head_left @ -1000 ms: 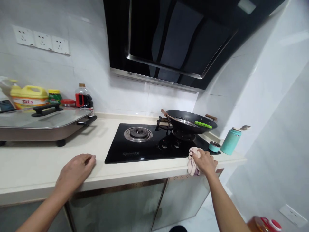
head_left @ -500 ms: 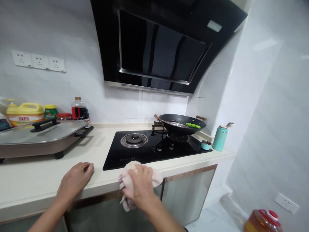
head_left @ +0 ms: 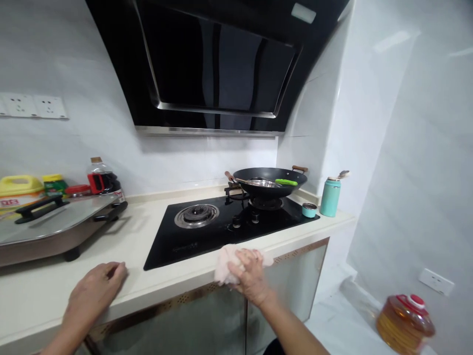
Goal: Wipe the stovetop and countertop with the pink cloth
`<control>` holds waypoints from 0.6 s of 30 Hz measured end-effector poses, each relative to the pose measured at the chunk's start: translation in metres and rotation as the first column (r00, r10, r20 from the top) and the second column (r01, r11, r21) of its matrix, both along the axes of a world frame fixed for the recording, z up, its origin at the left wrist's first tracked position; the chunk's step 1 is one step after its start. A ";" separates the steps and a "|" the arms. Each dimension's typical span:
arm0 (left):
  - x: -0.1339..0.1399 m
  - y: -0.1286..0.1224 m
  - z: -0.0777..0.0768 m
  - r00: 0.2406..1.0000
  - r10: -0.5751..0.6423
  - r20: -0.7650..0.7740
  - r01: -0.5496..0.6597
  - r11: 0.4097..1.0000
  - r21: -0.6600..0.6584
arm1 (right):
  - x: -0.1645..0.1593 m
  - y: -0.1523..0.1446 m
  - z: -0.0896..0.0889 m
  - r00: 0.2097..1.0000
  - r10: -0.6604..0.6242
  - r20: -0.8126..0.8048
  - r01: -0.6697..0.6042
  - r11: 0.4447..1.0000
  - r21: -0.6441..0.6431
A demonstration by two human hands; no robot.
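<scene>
My right hand (head_left: pixel 251 278) is closed on a pale pink cloth (head_left: pixel 227 266), pressing it against the front edge of the white countertop (head_left: pixel 129 239), just before the cooktop. My left hand (head_left: pixel 94 291) rests on the counter to the left, its fingers curled in and nothing visible in them. Between and behind the hands lies the black glass gas cooktop (head_left: pixel 212 236), with a bare burner (head_left: pixel 197 215) on its left side. On the right burner stands a black wok (head_left: pixel 271 190) with wooden handles, holding a metal utensil and something with a bright green handle (head_left: pixel 286 182).
An electric pan (head_left: pixel 55 236) with a glass lid stands at the left, before several bottles and tubs. A turquoise flask (head_left: pixel 330 197) and its cup (head_left: pixel 309 210) are at the right. The black range hood (head_left: pixel 218 64) overhangs the cooktop. An oil jug (head_left: pixel 404 320) sits low at right.
My right hand has moved the cloth rightward along the counter's front edge. My left hand stays on the counter. The view has shifted slightly.
</scene>
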State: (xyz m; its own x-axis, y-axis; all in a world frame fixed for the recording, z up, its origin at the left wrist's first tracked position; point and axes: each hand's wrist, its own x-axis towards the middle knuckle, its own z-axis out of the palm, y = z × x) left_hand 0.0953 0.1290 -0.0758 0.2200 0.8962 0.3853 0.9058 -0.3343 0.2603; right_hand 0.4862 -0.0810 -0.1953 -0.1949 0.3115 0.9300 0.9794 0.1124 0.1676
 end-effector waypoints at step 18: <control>0.012 -0.015 -0.002 0.997 -0.053 -0.052 0.060 0.985 0.160 | 0.216 -0.104 -0.002 0.904 -0.415 -0.103 0.388 0.897 -0.214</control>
State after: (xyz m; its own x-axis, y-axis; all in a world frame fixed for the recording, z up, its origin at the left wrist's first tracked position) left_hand 0.1075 0.1142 -0.0777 0.2899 0.8087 0.5118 0.8943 -0.4194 0.1562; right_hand 0.7026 -0.1846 -0.1970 0.1136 0.5033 0.8566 0.9592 -0.2803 0.0376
